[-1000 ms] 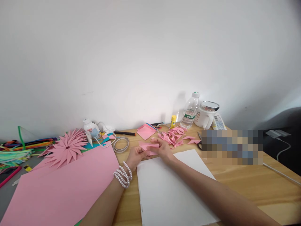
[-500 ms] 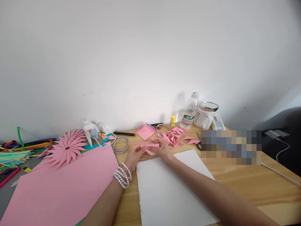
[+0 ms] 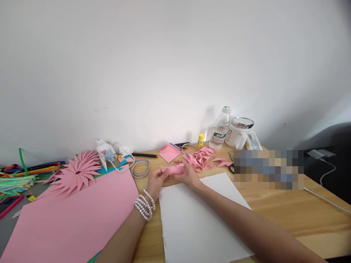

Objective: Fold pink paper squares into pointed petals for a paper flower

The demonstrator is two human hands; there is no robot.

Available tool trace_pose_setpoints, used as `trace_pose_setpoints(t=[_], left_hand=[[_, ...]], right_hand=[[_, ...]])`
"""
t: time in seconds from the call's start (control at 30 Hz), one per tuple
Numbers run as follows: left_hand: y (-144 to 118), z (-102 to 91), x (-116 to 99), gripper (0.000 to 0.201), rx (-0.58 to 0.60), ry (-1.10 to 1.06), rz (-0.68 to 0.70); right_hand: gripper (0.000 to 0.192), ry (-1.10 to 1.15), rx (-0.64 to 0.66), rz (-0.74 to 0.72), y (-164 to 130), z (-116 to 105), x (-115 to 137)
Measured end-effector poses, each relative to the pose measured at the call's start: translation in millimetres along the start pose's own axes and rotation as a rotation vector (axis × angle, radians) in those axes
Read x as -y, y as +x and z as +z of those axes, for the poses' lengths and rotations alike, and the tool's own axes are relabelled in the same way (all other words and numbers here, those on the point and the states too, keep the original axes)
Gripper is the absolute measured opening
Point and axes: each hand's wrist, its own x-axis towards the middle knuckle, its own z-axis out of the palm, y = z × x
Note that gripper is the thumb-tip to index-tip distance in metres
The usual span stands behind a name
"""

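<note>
Both hands meet above the wooden counter point(image 3: 274, 208) in our head view. Our left hand point(image 3: 157, 180) and right hand point(image 3: 188, 173) have their fingers closed on a folded pink paper point(image 3: 172, 169), a flat creased strip held just over the far edge of a smooth white sheet point(image 3: 197, 219). Beaded bracelets point(image 3: 144, 204) ring the left wrist. Near the right hand lies a heap of pointed pink petals point(image 3: 203, 159); a spiky paper flower point(image 3: 75, 173) rests on a large pink sheet point(image 3: 68, 219).

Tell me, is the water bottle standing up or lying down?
Standing up. The water bottle rests on its base on the table, white cap on top, beside the white mug.
</note>
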Motion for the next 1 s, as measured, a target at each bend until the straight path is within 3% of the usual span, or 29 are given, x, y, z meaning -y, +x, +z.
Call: trace_pose_setpoints(t=[0.17, 0.33, 0.47, 0.7, 1.0], left_hand=[[1.3, -0.1, 1.4, 0.027, -0.049, -0.008, -0.010], [5.4, -5.8, -0.9, 0.027, -0.097, -0.055, -0.008], [7.0, -8.4, -3.3, 0.026, -0.099, -0.072, -0.015], [2.6, -3.2, -0.5, 0.024, -0.039, -0.040, -0.027], [2.7, -3.0, -1.0, 0.028, -0.021, 0.017, -0.022]], right_hand=[[0.045, 0.079, 0.060, 0.009, -0.5, 0.3, 0.1], [0.042, 0.306, 0.124, 0.033, 1.3, 4.3, -1.1], [0.036, 0.355, 0.167, -0.027, 0.7, 5.9, 3.4], [0.047, 0.208, -0.034, -0.015, -0.1, 2.2, 6.0], [0.043, 0.259, 0.000, 0.056, -0.2, 2.8, 6.8]])
